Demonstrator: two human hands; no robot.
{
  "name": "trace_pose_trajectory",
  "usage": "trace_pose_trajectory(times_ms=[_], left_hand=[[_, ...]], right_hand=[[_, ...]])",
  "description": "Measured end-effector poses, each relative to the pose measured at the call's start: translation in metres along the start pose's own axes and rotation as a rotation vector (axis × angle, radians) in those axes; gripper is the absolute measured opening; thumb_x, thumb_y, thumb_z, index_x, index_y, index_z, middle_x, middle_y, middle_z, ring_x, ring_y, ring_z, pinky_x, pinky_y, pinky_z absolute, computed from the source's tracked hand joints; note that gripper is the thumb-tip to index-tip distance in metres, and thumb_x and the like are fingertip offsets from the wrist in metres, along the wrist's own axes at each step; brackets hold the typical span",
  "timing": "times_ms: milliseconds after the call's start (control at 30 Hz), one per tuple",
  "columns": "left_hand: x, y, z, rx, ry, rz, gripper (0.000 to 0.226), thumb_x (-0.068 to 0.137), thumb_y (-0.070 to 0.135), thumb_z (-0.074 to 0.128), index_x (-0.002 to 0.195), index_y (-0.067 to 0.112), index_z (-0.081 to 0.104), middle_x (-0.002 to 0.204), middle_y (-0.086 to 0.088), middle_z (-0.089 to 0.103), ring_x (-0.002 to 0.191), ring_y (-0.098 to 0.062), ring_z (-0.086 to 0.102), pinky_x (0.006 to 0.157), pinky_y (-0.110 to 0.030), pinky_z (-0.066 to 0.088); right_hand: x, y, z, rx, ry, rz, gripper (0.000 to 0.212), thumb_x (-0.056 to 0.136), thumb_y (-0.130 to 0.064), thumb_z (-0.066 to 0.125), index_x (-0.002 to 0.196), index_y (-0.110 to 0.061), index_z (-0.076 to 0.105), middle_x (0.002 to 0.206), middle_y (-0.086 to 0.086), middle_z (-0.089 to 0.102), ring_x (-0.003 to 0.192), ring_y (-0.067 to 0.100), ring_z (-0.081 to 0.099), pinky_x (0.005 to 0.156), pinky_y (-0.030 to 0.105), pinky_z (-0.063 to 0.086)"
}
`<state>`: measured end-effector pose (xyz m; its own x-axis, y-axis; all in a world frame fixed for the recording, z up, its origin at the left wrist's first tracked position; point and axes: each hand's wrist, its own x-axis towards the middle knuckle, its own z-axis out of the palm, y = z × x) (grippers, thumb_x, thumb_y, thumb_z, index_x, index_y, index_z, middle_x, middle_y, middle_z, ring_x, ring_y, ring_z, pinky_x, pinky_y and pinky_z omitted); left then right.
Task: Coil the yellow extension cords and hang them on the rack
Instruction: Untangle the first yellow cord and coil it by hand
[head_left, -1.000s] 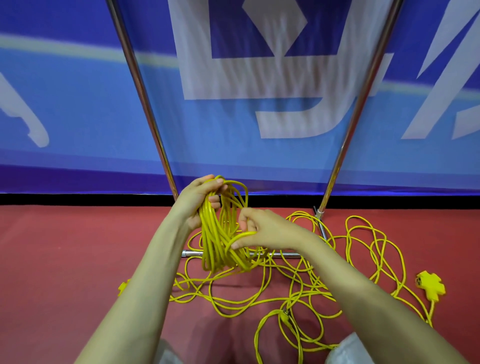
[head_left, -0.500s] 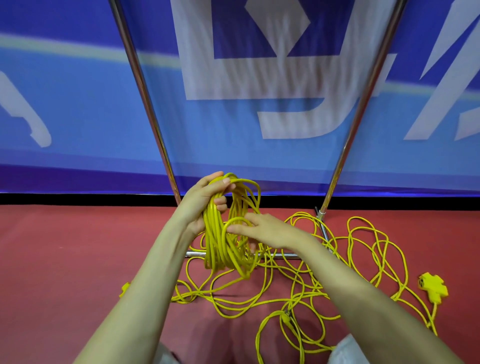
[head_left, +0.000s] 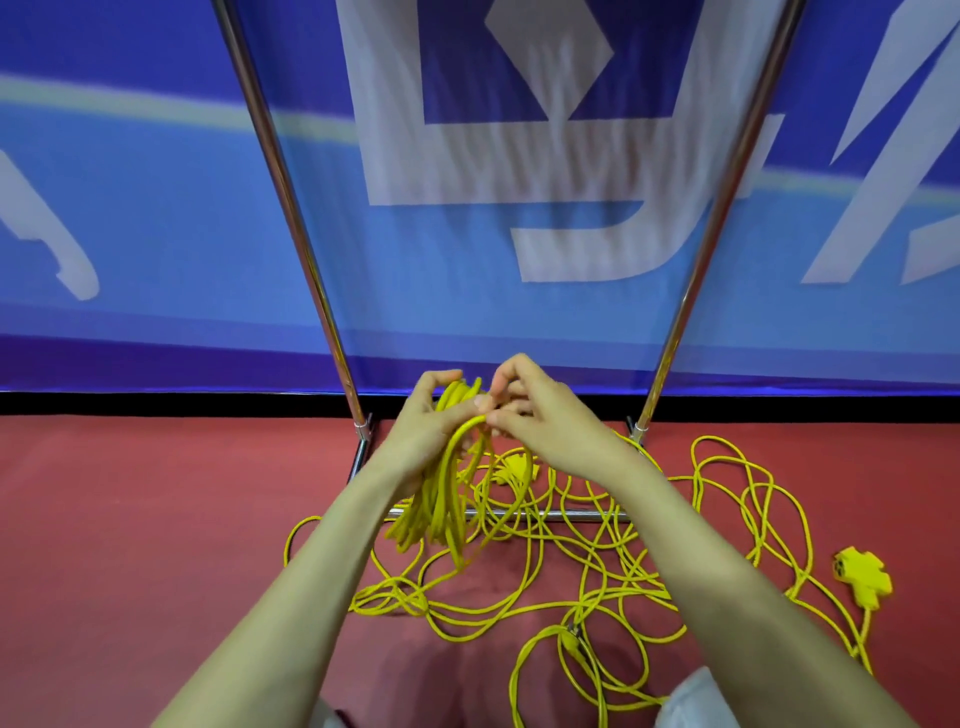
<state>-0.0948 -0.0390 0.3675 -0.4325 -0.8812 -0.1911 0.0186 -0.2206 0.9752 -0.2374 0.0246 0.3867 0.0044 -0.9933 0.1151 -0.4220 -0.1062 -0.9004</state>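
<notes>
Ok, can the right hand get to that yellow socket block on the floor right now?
Probably yes: the socket block lies uncovered on the floor, nothing above it, though the right hand is busy pinching the coil.

A single wide-angle camera is sitting on the person's head, looking forward and down along both forearms. It is catching the left hand (head_left: 431, 431) and right hand (head_left: 550, 421) close, mid-frame. It is facing the chrome tube rack (head_left: 292, 218), the blue printed banner (head_left: 467, 312) and the red floor (head_left: 130, 519) below.
</notes>
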Motion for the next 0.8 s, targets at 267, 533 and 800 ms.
trace_pose_trajectory(times_ms=[267,533,800], left_hand=[[-0.006,0.001,-0.001,0.111,-0.244,-0.069,0.053,0.079,0.008,0.074,0.123,0.015,0.045,0.071,-0.008,0.055,0.047,-0.014,0.045,0.047,-0.025,0.042],[-0.006,0.016,-0.013,-0.081,-0.095,-0.001,0.057,0.082,-0.013,0.063,0.129,0.009,0.041,0.057,-0.004,0.048,0.04,-0.01,0.037,0.041,-0.02,0.034],[0.001,0.015,-0.033,-0.033,0.016,0.013,0.051,0.079,-0.005,0.069,0.122,0.013,0.048,0.053,0.001,0.051,0.037,-0.01,0.031,0.041,-0.02,0.025]], right_hand=[[-0.001,0.021,-0.004,-0.03,0.187,0.076,0.031,0.081,-0.009,0.071,0.085,-0.015,0.041,0.076,0.012,0.063,0.053,0.006,0.054,0.052,0.015,0.039],[-0.004,0.083,0.017,0.075,-0.362,0.334,0.009,0.093,-0.011,0.058,0.101,-0.015,0.057,0.088,-0.003,0.06,0.083,0.011,0.054,0.074,0.025,0.041],[0.004,0.068,0.001,0.086,0.023,0.089,0.022,0.101,-0.009,0.037,0.096,-0.025,0.052,0.06,-0.001,0.05,0.058,0.019,0.049,0.054,0.023,0.04]])
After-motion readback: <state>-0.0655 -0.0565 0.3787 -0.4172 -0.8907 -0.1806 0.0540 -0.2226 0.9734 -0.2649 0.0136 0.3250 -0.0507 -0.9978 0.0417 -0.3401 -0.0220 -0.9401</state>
